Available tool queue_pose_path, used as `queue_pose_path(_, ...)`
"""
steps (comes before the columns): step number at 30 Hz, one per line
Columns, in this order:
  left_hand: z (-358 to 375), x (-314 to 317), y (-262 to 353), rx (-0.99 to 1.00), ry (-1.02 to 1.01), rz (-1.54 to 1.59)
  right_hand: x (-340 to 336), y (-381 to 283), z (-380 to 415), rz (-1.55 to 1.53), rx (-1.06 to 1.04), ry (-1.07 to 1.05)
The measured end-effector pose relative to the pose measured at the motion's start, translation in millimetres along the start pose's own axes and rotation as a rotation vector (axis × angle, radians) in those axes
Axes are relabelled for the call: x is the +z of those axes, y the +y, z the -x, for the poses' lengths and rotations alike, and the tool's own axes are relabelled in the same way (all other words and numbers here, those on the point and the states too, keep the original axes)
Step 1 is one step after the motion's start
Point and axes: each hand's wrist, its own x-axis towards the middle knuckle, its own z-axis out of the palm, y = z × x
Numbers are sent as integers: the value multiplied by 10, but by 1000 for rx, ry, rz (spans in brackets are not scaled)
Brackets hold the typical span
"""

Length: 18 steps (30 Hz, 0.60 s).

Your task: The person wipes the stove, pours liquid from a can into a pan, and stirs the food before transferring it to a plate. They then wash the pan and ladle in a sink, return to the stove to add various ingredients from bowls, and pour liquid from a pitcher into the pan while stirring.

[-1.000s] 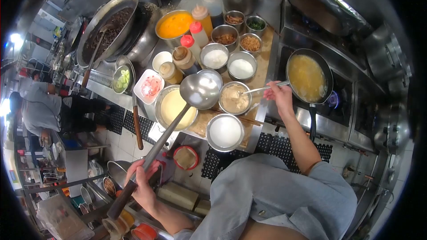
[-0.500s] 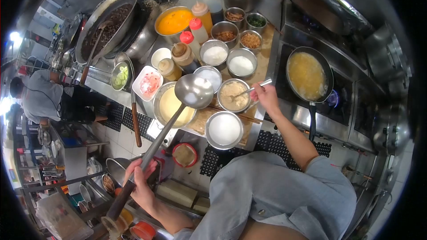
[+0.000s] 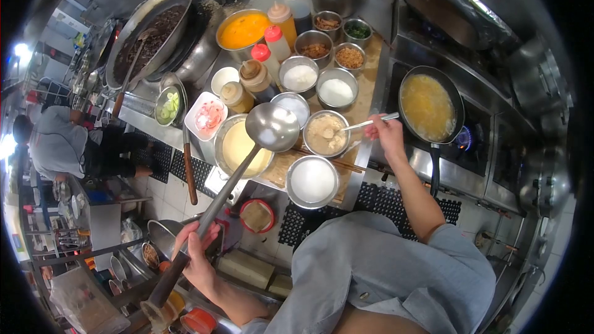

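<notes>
My left hand (image 3: 199, 251) is closed around the long handle of a steel ladle (image 3: 272, 127). A little white stuff lies in the ladle's bowl, which overlaps the rim of a bowl of pale yellow liquid (image 3: 238, 145) in this view. Between the fingers of my right hand (image 3: 387, 135) is the handle of a metal spoon (image 3: 371, 122). The spoon's tip is in a bowl of beige seasoning (image 3: 325, 127). In front of it stands a bowl of white powder (image 3: 312, 180), with chopsticks (image 3: 334, 161) lying between the two bowls.
A frying pan (image 3: 428, 106) with yellow egg-like liquid sits right, a blue flame beside it. Squeeze bottles (image 3: 275, 37) and small seasoning bowls (image 3: 336, 93) crowd the counter. A large wok (image 3: 158, 31) holds dark food at left. Another person (image 3: 59, 139) stands far left.
My right hand has moved right and slightly up, and the spoon lies flatter, its handle reaching farther toward the pan. The left hand and ladle have barely moved.
</notes>
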Motion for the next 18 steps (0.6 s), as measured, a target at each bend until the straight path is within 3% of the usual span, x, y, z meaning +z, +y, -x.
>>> queue_pose_path(6,-38,132,14,11,-51,18,327,-613,217,-36,-141,19)
queue_pose_path(8,-50,202,27,14,-75,28,479,-761,250,113,-369,-63)
queue_pose_path(9,-54,226,28,18,-83,37,482,-726,149,126,-476,-7)
queue_pose_path(12,-43,275,49,39,-76,71,304,-590,-313,323,-565,114)
queue_pose_path(16,-16,229,21,60,-44,25,268,-254,-786,513,-431,160)
queue_pose_path(18,-16,205,28,52,-56,16,324,-157,-873,429,-391,156)
